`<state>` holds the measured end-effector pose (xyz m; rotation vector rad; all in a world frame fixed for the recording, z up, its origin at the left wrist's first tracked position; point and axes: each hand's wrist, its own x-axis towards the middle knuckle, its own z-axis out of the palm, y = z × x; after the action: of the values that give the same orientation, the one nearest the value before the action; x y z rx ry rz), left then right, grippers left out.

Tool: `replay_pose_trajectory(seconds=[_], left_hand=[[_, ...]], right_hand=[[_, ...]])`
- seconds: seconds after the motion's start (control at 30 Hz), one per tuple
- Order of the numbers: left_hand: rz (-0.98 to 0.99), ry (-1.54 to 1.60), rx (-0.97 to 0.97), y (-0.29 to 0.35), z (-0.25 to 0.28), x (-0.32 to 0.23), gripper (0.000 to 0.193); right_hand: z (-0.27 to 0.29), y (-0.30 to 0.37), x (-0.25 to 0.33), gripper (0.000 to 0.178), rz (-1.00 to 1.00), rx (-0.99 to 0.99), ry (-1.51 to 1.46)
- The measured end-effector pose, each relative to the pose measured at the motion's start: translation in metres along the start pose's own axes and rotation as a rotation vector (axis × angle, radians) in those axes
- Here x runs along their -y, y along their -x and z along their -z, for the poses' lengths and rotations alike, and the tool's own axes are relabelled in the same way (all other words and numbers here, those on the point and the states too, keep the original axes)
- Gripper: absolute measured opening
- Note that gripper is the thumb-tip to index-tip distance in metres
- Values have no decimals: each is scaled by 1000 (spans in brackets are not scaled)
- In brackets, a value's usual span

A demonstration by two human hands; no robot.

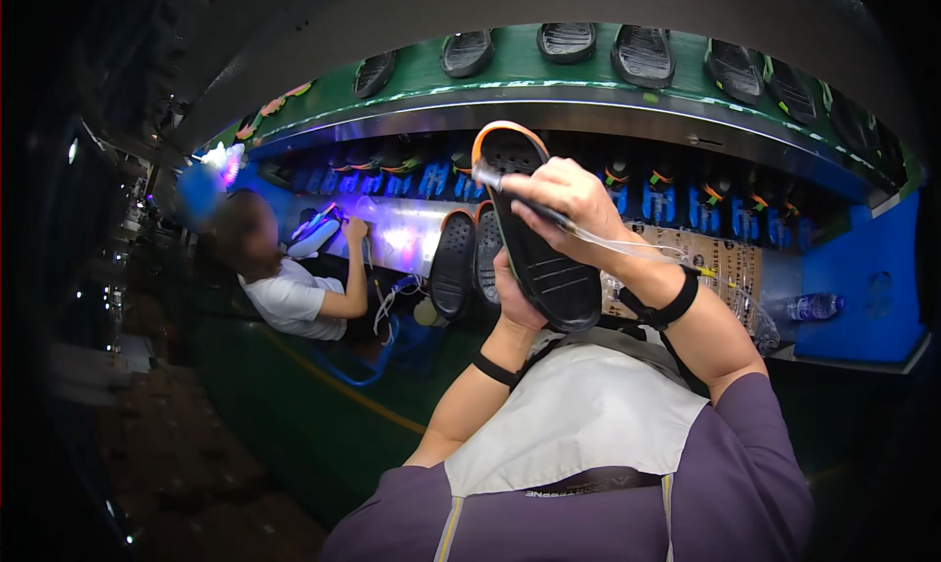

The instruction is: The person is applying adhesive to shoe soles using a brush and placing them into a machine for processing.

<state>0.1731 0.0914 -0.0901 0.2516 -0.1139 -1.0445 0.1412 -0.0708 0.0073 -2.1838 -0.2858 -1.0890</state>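
A black clog (554, 280) with an orange-edged strap is held up in front of me, tilted, its dark underside or footbed toward me. My left hand (518, 299) is closed around its lower left edge. Above it, my right hand (570, 199) grips a slim brush-like tool (487, 176) with a pale tip, which lies near the clog's strap end. A thin clear tube (627, 243) trails from that hand toward my forearm. Close by on the left, another black clog (452, 263) rests on the bench, with a further clog (487, 248) partly hidden behind the held one.
A row of clogs on blue stands (659, 199) fills the shelf behind. Above it, several black soles (644, 56) lie on a green belt (510, 84). At left, a co-worker (294, 293) handles a shoe. A plastic bottle (814, 307) lies at right by a blue panel (863, 288).
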Motion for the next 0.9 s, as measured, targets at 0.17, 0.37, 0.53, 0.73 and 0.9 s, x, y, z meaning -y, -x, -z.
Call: replay_pose_trajectory(seconds=[0.17,0.37,0.53,0.73,0.9], left_hand=[[-29,-57,108,-8,-15,-5,64],[-95,-47,-57,-9,-10,-5,65],[-62,-65,26,-18,-11,-9,64],[-160,-183,143,-21,-2,-15,61],[-168,-95,10,-18,12,-20,63]], right_hand=[[9,-3,-3,28,-256,-215,-323],[11,-2,-7,27,-25,173,-203],[13,-1,-9,25,-175,-108,-41],[18,1,2,34,-33,251,-371],[18,3,8,31,14,184,-65]])
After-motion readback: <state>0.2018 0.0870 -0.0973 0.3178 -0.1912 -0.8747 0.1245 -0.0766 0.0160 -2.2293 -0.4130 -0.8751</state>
